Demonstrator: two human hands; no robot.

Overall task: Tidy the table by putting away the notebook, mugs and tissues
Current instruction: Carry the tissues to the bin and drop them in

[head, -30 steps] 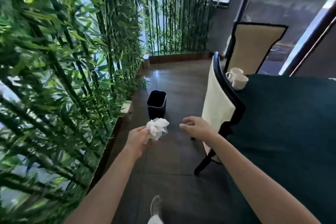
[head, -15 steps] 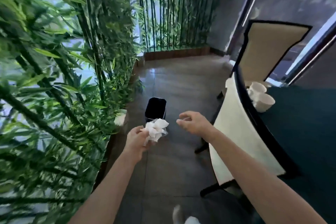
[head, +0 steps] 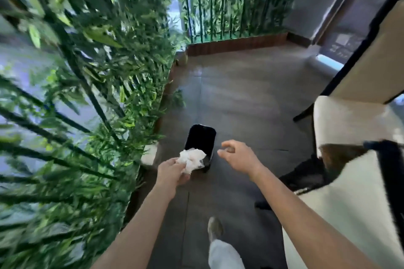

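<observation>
My left hand grips a crumpled wad of white tissues, held over the near rim of a small black bin that stands on the dark tiled floor. To the right of the bin, my right hand hovers with loosely curled fingers and nothing in it. The table, the mugs and the notebook are out of view.
Bamboo plants line the left side and the back, edged by a brown planter border. Two cream chairs with black frames stand at the right. My shoe and light trouser leg show below, on the floor.
I have stepped closer to the bin and the view has tilted down. The tissues now sit over the bin's rim. The table and mugs have dropped out of view.
</observation>
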